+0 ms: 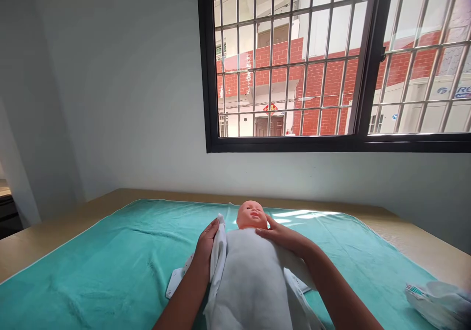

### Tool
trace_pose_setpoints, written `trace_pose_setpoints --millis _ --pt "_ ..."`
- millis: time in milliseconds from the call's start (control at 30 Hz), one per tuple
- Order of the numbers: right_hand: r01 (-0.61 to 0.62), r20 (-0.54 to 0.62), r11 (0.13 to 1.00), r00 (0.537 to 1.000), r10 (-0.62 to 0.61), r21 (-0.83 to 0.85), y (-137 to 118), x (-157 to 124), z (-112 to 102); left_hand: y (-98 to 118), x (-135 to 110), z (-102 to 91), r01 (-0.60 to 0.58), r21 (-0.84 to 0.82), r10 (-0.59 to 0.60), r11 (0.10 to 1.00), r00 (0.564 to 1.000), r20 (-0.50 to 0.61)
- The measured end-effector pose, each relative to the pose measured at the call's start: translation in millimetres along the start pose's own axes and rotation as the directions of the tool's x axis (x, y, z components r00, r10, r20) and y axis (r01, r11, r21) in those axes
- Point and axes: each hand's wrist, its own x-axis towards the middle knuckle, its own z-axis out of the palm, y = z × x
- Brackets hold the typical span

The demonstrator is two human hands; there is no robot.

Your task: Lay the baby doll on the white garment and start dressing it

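A baby doll (252, 266) with a pink head and a white cloth body lies on its back on a green sheet. My left hand (208, 239) is closed on the edge of a white cloth garment (219, 251) along the doll's side, beside its arm. At the doll's other shoulder, my right hand (285, 235) grips it, thumb on the upper chest and fingers by the neck, partly hidden. White flaps with small dots (174, 282) stick out from under the doll on both sides.
The green sheet (110, 256) covers most of a wooden table (47, 244). A crumpled white diaper-like bundle (439, 298) lies at the right front. Behind the table are a pale wall (140, 99) and a barred, dark-framed window (287, 144).
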Motion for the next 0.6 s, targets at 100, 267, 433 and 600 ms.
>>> trace_pose_setpoints --millis 100,267,433,600 --pt "0.019 0.072 1.000 0.997 -0.020 0.017 -9 0 10 6 -5 8.1 -0.027 -0.010 0.027 1.000 0.999 0.040" --pt "0.059 0.195 0.991 0.977 -0.082 0.121 -6 10 30 17 -19 19.4 -0.081 0.103 0.058 0.991 0.975 0.213" --pt "0.036 0.242 0.981 0.967 -0.082 0.188 12 21 43 34 -22 14.5 -0.134 0.243 0.094 0.961 0.981 0.170" --pt "-0.065 0.305 0.991 0.952 0.027 0.115 30 30 43 47 -8 -11.2 -0.168 0.331 0.188 0.929 0.982 -0.029"
